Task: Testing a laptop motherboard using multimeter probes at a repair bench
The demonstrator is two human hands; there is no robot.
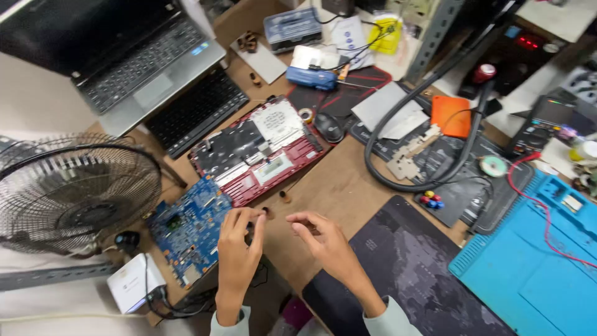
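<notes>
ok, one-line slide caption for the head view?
Both hands beside a blue circuit board and opened red laptop base.

a strip of bare brown wooden tabletop (348,186) is left open ahead of the hands. it is hemmed in by the red opened laptop base (258,149) and blue circuit board (189,227) leftward, the looped black hose (429,124) beyond, and the dark desk mat (416,267) rightward.
</notes>
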